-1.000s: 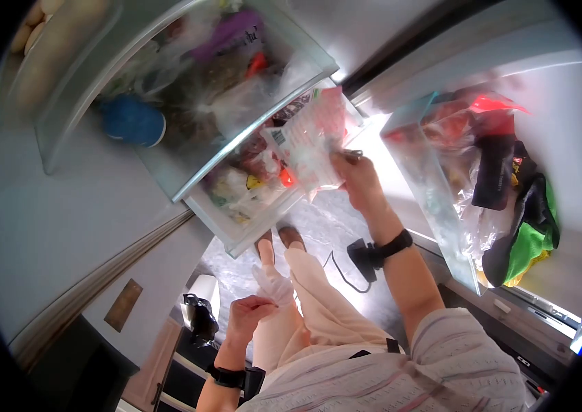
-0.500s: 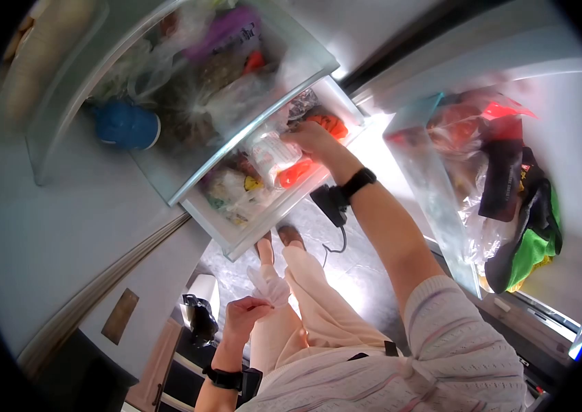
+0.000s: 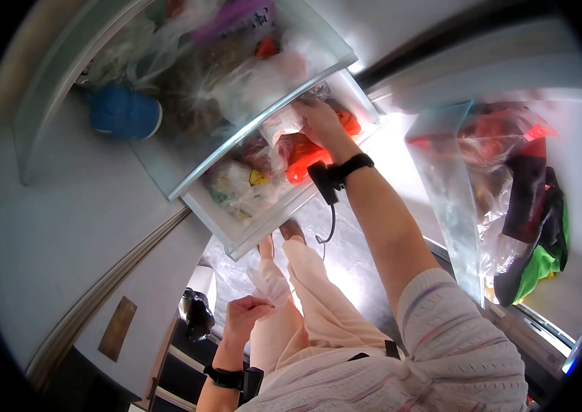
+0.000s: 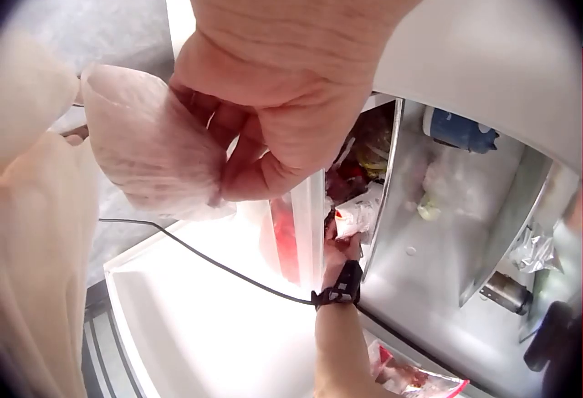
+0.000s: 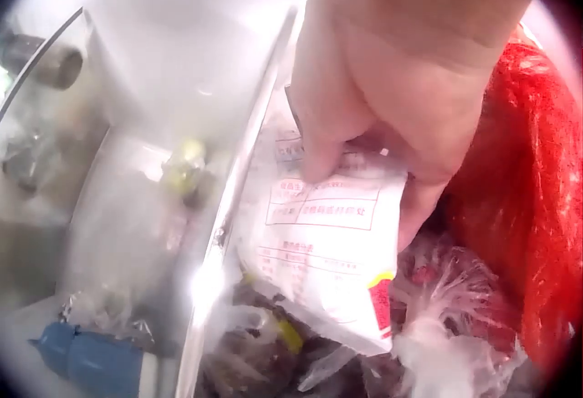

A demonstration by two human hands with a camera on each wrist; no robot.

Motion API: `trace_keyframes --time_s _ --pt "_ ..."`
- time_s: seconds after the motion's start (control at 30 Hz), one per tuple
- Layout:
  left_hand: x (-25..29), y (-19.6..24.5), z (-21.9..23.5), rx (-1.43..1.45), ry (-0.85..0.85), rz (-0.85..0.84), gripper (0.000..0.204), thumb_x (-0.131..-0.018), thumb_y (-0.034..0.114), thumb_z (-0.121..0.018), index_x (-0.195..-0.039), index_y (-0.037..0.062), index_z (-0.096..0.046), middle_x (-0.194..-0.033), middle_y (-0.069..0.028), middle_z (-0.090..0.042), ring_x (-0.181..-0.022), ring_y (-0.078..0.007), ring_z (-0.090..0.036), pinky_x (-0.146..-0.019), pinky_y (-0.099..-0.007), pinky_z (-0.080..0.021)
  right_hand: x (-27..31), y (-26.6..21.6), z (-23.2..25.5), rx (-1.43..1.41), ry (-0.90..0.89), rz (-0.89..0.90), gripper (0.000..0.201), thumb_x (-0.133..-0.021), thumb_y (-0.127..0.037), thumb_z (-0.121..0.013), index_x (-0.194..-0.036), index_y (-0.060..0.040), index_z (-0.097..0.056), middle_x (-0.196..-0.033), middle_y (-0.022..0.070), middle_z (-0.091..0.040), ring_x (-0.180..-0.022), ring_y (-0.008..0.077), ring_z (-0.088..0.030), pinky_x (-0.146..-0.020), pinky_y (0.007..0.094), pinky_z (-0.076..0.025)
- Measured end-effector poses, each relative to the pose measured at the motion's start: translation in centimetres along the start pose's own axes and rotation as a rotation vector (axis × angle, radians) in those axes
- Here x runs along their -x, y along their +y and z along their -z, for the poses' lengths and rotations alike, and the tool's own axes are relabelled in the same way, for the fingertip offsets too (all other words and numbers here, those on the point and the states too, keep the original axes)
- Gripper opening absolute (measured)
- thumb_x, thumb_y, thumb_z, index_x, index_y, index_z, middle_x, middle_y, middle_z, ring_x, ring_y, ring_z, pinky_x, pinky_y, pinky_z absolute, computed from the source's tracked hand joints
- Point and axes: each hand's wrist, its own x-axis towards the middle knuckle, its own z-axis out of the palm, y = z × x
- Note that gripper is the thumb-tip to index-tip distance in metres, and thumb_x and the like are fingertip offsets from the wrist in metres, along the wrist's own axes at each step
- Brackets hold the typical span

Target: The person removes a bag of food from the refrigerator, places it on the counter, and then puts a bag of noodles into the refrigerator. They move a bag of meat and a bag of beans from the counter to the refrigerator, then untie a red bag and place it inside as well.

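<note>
Fridge [image 3: 64,233] stood open over a grey marbled floor [image 3: 232,285]. Far L, a blue tub w/ white rim [image 3: 125,112] sat at the L end of the clear-fronted upper drawer [image 3: 256,127], bagged food beside it. Black plastic bag [image 3: 198,316] was below, nr the cabinets.

Next, L hand [image 3: 244,316] had thumb & fingertips pinched tight on a thin translucent plastic bag [image 3: 272,287], held over the person's leg; abt same pose as 1 sec earlier. Bag looked flimsy, pale, puffed out from the pinch.

Then the white lower drawer [image 3: 208,220], pulled out under the upper one. Main change: white printed packet [image 5: 319,243] had been up over this drawer 1 sec before; now it was down inside, close to the upper drawer's front edge. More of the orange-red bag [image 5: 537,179] showed too. Packet looked soft, a bit creased, w/ red text, boxed panels & a red/yellow patch nr one corner. R hand [image 3: 318,123] was closed on its upper part, thumb one side, fingers partly hidden.

Far R, clear door bin [image 3: 445,192] held plastic-wrapped food, a dark pack [image 3: 524,192] & a green-and-black bag [image 3: 535,278].
</note>
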Motion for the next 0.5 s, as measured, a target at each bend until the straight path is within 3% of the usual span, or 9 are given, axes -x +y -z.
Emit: trace_keyframes --time_s 0.07,0.1,0.17,0.2,0.3,0.37,0.4,0.47,0.5 --pt "-0.1 0.1 -0.1 0.026 -0.004 -0.002 0.011 -0.071 -0.001 -0.063 -0.082 -0.0033 -0.065 -0.076 -0.0054 -0.064 -0.069 -0.0081 -0.056 -0.065 -0.0203 -0.045 0.4 0.5 0.2 -0.113 -0.152 0.17 0.027 -0.085 -0.011 -0.055 -0.106 0.0062 -0.054 -0.096 0.0093 -0.057 -0.09 0.0162 -0.054 -0.075 0.0267 -0.044" --pt "-0.1 0.0 -0.2 0.03 -0.002 -0.001 0.011 -0.071 -0.001 -0.063 -0.082 -0.0033 -0.065 -0.076 -0.0054 -0.064 -0.069 -0.0081 -0.056 -0.065 -0.0203 -0.045 0.4 0.7 0.2 -0.111 -0.155 0.166 0.027 -0.085 -0.011 -0.055 -0.106 0.0062 -0.054 -0.096 0.0093 -0.057 -0.09 0.0162 -0.054 -0.075 0.0267 -0.044" --pt "-0.3 0.0 -0.3 -0.014 0.0 -0.003 0.011 -0.071 0.001 -0.064 -0.082 -0.003 -0.065 -0.075 -0.0047 -0.064 -0.068 -0.0075 -0.056 -0.063 -0.0197 -0.045 0.9 0.2 -0.5 -0.472 -0.068 0.035 0.026 -0.087 -0.009 -0.051 -0.108 0.0062 -0.052 -0.1 0.0096 -0.056 -0.093 0.0163 -0.054 -0.081 0.0282 -0.043" --pt "-0.3 0.2 -0.4 -0.011 0.005 -0.003 0.011 -0.071 0.001 -0.064 -0.082 -0.003 -0.065 -0.075 -0.0047 -0.064 -0.068 -0.0075 -0.056 -0.063 -0.0197 -0.045 1.0 0.1 -0.7 -0.472 -0.072 0.031 0.026 -0.087 -0.009 -0.051 -0.108 0.0062 -0.052 -0.1 0.0096 -0.056 -0.093 0.0163 -0.054 -0.081 0.0282 -0.043" --pt "-0.1 0.5 -0.6 -0.029 0.026 0.022 0.012 -0.071 0.002 -0.064 -0.082 -0.0029 -0.065 -0.074 -0.0039 -0.063 -0.066 -0.0069 -0.056 -0.061 -0.0192 -0.045 1.3 0.7 -0.3 -0.305 -0.117 0.034 0.027 -0.086 -0.006 -0.053 -0.108 0.0072 -0.051 -0.101 0.0119 -0.056 -0.094 0.0192 -0.055 -0.082 0.0312 -0.044" --pt "-0.3 0.1 -0.5 -0.073 0.015 -0.019 0.012 -0.071 0.004 -0.064 -0.081 -0.0022 -0.066 -0.071 -0.0027 -0.063 -0.063 -0.0054 -0.055 -0.056 -0.0179 -0.043 1.2 0.6 0.2 -0.259 -0.163 -0.117 0.027 -0.082 -0.007 -0.058 -0.105 0.0068 -0.052 -0.099 0.0121 -0.058 -0.087 0.0253 -0.06 -0.075 0.0395 -0.051" --pt "-0.4 0.1 -0.5 -0.07 0.021 -0.019 0.012 -0.071 0.004 -0.064 -0.081 -0.0022 -0.066 -0.071 -0.0027 -0.063 -0.063 -0.0054 -0.055 -0.056 -0.0179 -0.043 1.3 0.8 0.2 -0.259 -0.169 -0.12 0.027 -0.082 -0.007 -0.058 -0.105 0.0068 -0.052 -0.099 0.0121 -0.058 -0.087 0.0253 -0.06 -0.075 0.0395 -0.051" --pt "-0.6 -0.1 -0.6 -0.095 0.026 0.006 0.012 -0.071 0.006 -0.065 -0.08 -0.0008 -0.067 -0.069 -0.0011 -0.062 -0.06 -0.0038 -0.052 -0.052 -0.017 -0.04 2.7 -0.2 -0.9 0.1 -0.276 -0.31 0.028 -0.081 -0.009 -0.06 -0.103 0.0069 -0.054 -0.097 0.0118 -0.059 -0.086 0.0246 -0.061 -0.074 0.0374 -0.051" --pt "-0.7 -0.2 -0.6 -0.095 0.029 0.007 0.012 -0.071 0.006 -0.065 -0.08 -0.0008 -0.067 -0.069 -0.0011 -0.062 -0.06 -0.0038 -0.052 -0.052 -0.017 -0.04 3.4 -0.8 -1.9 0.233 -0.297 -0.315 0.026 -0.078 -0.01 -0.063 -0.095 0.0076 -0.056 -0.088 0.0117 -0.057 -0.078 0.0208 -0.057 -0.065 0.031 -0.048"
